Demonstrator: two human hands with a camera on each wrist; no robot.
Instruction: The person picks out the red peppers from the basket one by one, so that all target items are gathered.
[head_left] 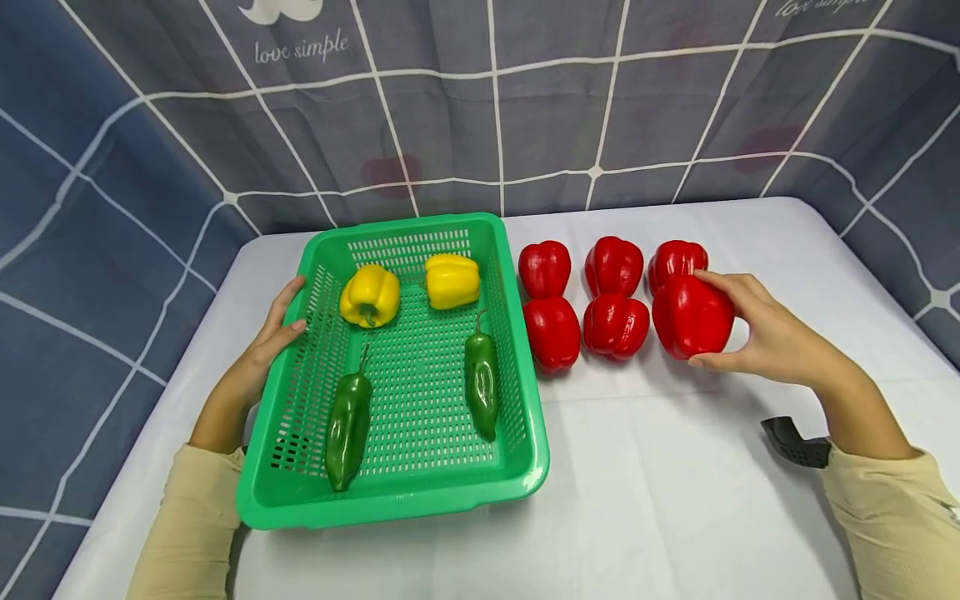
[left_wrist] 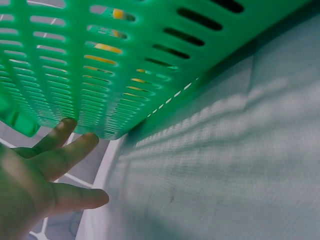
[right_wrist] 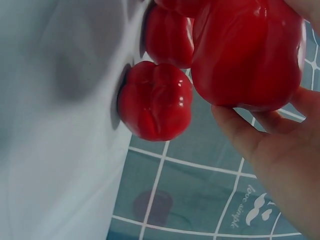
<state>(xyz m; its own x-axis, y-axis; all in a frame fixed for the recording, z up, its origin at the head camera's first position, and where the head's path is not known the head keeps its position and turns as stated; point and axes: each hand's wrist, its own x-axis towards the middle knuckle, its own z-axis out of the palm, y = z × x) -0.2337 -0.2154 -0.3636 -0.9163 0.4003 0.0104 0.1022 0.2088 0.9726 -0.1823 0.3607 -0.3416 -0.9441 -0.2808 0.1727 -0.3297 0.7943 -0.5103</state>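
My right hand (head_left: 772,329) grips a red bell pepper (head_left: 692,318) between thumb and fingers. The right wrist view shows this held pepper (right_wrist: 247,57) up off the white cloth, close to other red bell peppers (right_wrist: 156,102). On the left, my left hand (head_left: 262,350) rests against the side of a green plastic basket (head_left: 393,510), with fingertips at its rim. In the left wrist view several fingers (left_wrist: 75,155) lie fairly straight beside the slotted wall. Inside the basket are two yellow bell peppers (head_left: 453,282) and two long green peppers (head_left: 482,383).
Several red bell peppers (head_left: 551,333) stand in two rows right of the basket, on a white cloth (head_left: 637,500). Dark grey checked fabric (head_left: 547,108) hangs behind and at both sides. A black strap piece (head_left: 795,443) juts from the right wrist.
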